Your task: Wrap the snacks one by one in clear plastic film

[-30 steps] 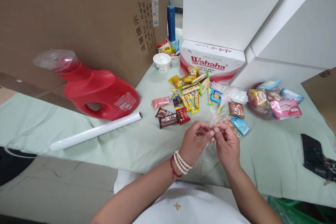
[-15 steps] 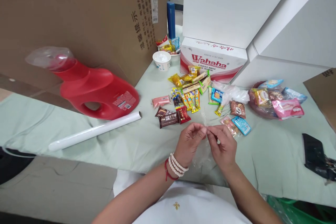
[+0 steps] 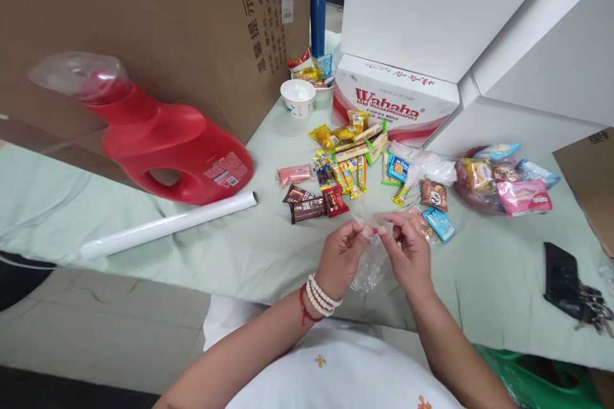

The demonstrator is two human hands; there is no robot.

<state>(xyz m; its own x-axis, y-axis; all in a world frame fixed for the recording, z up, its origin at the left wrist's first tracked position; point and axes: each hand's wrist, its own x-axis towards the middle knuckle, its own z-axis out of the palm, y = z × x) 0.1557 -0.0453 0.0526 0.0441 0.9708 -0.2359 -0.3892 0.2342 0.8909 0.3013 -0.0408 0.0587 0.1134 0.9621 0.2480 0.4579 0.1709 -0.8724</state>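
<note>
much of the clear plastic bag (image 3: 373, 268) is hard to make out, its see-through film fading into the pale green cloth over the bench (image 3: 215, 268). it is by the bench's near edge, between the two hands. the left hand (image 3: 339, 257) has its grip closed on the film, thumb against forefinger; the right hand (image 3: 411, 257) has its grip partly spread, forefinger raised off the thumb, and i cannot tell whether it has hold of any film. the right hand partly hides a clear packet (image 3: 426, 227) beside a blue packet (image 3: 439, 223). the tall white box (image 3: 441, 6) is cut off at the top of the view, as is the cardboard box (image 3: 144, 19) along the left.

the white carton (image 3: 391, 99) reads "wahaha" and, below, "purified water for drinking". the cardboard box is headed "温馨提示"; its sticker is too small to read, and so is the label on the red bottle (image 3: 177, 147), whose mouth is under clear plastic.

towards the far edge, a paper cup (image 3: 298, 106) holds crumpled clear film; the bowl behind it, partly hidden, holds snack packets. nearer the right edge, a dark red bowl (image 3: 472, 204) is heaped with packets.
</note>
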